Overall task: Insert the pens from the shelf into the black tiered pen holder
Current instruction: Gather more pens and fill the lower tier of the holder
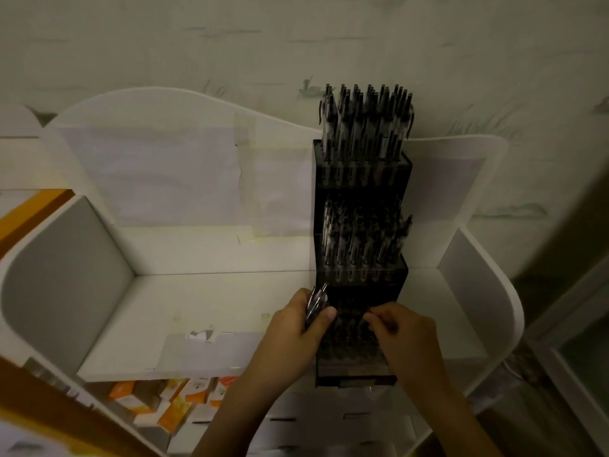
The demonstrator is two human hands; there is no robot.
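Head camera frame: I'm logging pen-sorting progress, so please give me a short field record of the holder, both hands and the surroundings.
holder: black tiered pen holder stands upright on the white shelf
top tier: full of pens
middle tier: also stocked with pens
bottom tier: too dark to count
left hand: grips a bundle of pens beside the bottom tier
right hand: fingers curled at the bottom tier; what it pinches is unclear
below shelf: orange and white boxes

Both forearms and hands are bare, without sleeves.
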